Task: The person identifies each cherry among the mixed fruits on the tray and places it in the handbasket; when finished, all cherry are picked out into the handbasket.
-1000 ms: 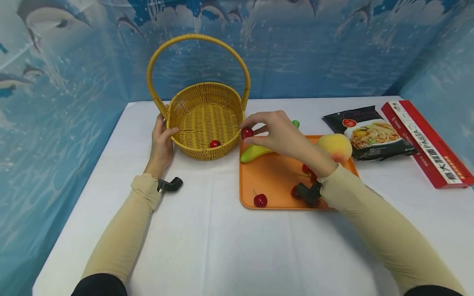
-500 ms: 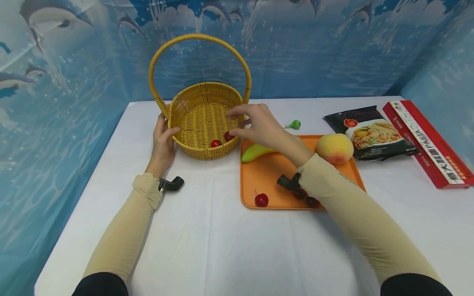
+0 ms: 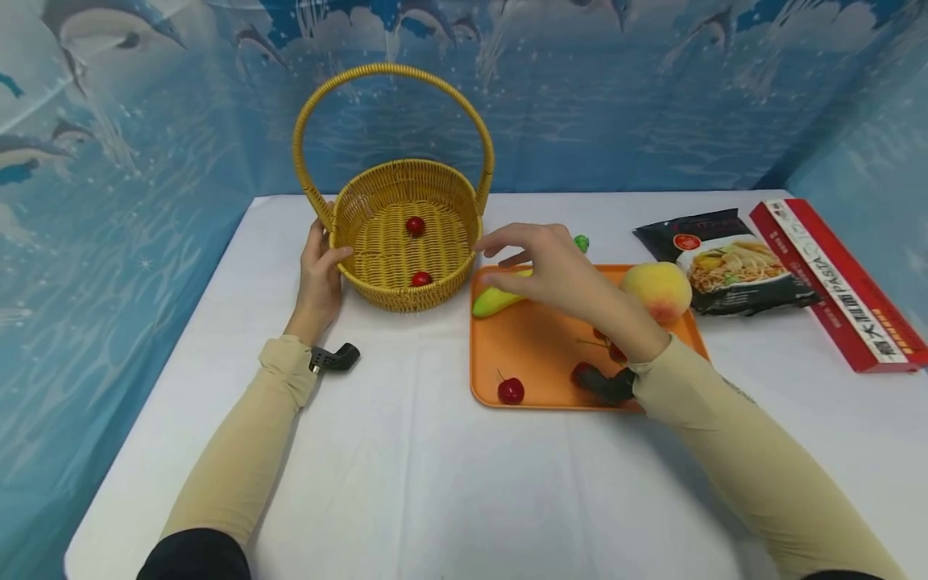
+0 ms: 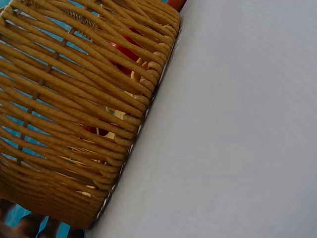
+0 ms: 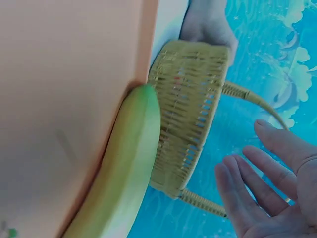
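A yellow woven basket (image 3: 403, 300) with a tall hoop handle stands at the back left. My left hand (image 3: 317, 282) grips its left side, thumb over the rim and fingers behind the wall. Two red cherries lie inside it, one cherry (image 3: 416, 226) towards the middle and another cherry (image 3: 421, 279) near the front wall. To the right of the basket, my right hand (image 3: 553, 267) is over the orange tray (image 3: 540, 346), fingers spread and holding nothing. Below that hand lies a banana (image 3: 496, 299); the right wrist view shows the banana (image 5: 124, 158) close, with the basket beyond.
On the tray are a peach (image 3: 656, 290), a single cherry (image 3: 511, 391) near the front edge and more cherries partly hidden by the right wrist. A green-headed item (image 3: 582, 242) lies behind it. At right sit a black noodle packet (image 3: 732, 266) and a red pasta box (image 3: 841, 282).
My right hand carried a cherry over the basket's right rim and let it go; the cherry now lies inside. The hand has drawn back right over the tray. My left hand keeps its grip.
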Demonstrator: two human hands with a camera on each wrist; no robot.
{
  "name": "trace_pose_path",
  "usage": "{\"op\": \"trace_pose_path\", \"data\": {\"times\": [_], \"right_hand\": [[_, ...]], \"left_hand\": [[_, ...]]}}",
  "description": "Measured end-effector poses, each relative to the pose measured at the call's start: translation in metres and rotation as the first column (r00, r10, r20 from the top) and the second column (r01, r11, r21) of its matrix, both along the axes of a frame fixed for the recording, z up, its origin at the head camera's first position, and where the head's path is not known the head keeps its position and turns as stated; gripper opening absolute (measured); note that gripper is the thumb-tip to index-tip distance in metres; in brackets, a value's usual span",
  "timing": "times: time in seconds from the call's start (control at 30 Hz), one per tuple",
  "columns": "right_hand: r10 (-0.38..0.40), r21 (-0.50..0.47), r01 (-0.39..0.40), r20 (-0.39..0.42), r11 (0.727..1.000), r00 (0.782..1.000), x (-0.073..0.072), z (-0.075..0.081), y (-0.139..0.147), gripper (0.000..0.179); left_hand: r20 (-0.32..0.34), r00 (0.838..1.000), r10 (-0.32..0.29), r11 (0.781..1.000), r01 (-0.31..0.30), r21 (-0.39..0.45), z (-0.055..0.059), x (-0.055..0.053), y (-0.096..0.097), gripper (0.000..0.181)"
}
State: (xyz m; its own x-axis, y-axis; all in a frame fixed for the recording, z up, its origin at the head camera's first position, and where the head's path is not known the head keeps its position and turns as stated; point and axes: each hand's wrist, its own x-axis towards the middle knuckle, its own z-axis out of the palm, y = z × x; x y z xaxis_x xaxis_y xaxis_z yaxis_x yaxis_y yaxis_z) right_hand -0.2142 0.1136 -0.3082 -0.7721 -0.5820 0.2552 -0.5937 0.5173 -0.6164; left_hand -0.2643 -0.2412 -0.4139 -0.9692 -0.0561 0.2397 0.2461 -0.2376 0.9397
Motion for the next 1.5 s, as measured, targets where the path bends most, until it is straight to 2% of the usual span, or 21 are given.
{"op": "trace_pose_path", "data": {"times": [0.17, 0.4, 0.47, 0.67, 0.83, 0.93, 1.03, 1.13, 1.37, 1.5], "right_hand": [[0.048, 0.008, -0.048, 0.068, 0.999, 0.997, 0.017, -0.005, 0.008, 0.04], [0.122, 0.086, -0.13, 0.09, 0.988, 0.988, 0.037, -0.013, 0.015, 0.039], [0.137, 0.098, -0.149, 0.12, 0.984, 0.983, 0.041, -0.015, 0.017, 0.04], [0.177, 0.113, -0.215, 0.28, 0.97, 0.944, 0.048, -0.024, 0.023, 0.045], [0.223, 0.17, -0.296, 0.348, 0.94, 0.91, 0.048, -0.034, 0.021, 0.044], [0.243, 0.211, -0.329, 0.35, 0.92, 0.905, 0.048, -0.041, 0.018, 0.041], [0.253, 0.232, -0.337, 0.326, 0.913, 0.911, 0.048, -0.046, 0.015, 0.038], [0.259, 0.231, -0.337, 0.309, 0.913, 0.915, 0.048, -0.047, 0.014, 0.035], [0.234, 0.26, -0.327, 0.332, 0.909, 0.914, 0.048, -0.047, 0.013, 0.033], [0.227, 0.242, -0.32, 0.345, 0.916, 0.911, 0.049, -0.045, 0.014, 0.034]], "left_hand": [[0.001, 1.0, -0.011, 1.0, 0.011, 0.008, -0.001, 0.0, 0.0, 0.079], [-0.009, 1.0, -0.013, 1.0, 0.013, 0.005, 0.0, -0.001, 0.0, 0.078], [-0.008, 1.0, -0.009, 1.0, 0.009, 0.009, 0.0, -0.001, -0.001, 0.078], [-0.002, 1.0, -0.006, 1.0, 0.006, 0.009, -0.001, -0.002, -0.001, 0.079], [0.006, 1.0, -0.001, 1.0, 0.001, 0.016, -0.002, -0.001, -0.001, 0.079], [0.007, 1.0, -0.001, 1.0, 0.001, 0.012, -0.002, -0.001, -0.001, 0.08], [0.001, 1.0, 0.0, 1.0, 0.0, 0.009, 0.0, -0.001, -0.001, 0.079], [-0.004, 1.0, 0.002, 1.0, -0.002, 0.009, 0.001, 0.0, -0.001, 0.078], [-0.002, 1.0, -0.003, 1.0, 0.003, 0.002, 0.0, -0.001, -0.001, 0.079], [-0.003, 1.0, 0.0, 1.0, 0.0, 0.001, -0.001, -0.001, -0.002, 0.078]]}}
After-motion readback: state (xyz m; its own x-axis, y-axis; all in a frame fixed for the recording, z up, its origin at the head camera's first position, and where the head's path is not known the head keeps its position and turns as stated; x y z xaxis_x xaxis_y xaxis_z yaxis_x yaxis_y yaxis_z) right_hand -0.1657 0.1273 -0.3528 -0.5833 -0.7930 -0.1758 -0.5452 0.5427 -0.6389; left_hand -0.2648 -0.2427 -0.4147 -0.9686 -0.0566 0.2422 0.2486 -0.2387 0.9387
